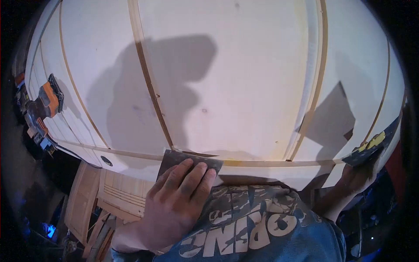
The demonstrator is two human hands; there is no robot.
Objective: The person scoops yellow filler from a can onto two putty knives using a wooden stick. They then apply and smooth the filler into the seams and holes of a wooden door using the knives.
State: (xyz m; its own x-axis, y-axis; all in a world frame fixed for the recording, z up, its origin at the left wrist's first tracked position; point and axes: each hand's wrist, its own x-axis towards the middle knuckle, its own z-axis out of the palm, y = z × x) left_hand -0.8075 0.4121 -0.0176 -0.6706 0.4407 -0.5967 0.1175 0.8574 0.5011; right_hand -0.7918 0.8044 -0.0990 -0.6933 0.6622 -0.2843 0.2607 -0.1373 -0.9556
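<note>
My left hand grips a thin dark rectangular spreader, its fingers laid across the top face and its thumb hidden. The spreader's far edge touches the near rail of a large pale wooden panel, by the lower end of a brown groove. At the right, my right hand holds a dark flat plate with a lump of yellow filler on it; most of those fingers are hidden. Yellowish smears show along the rail near the middle.
An orange and black power sander lies on the panel's left side, its cable running along the near edge. Below left, more wooden panels lean or lie stacked. Shadows of my head and the plate fall on the panel.
</note>
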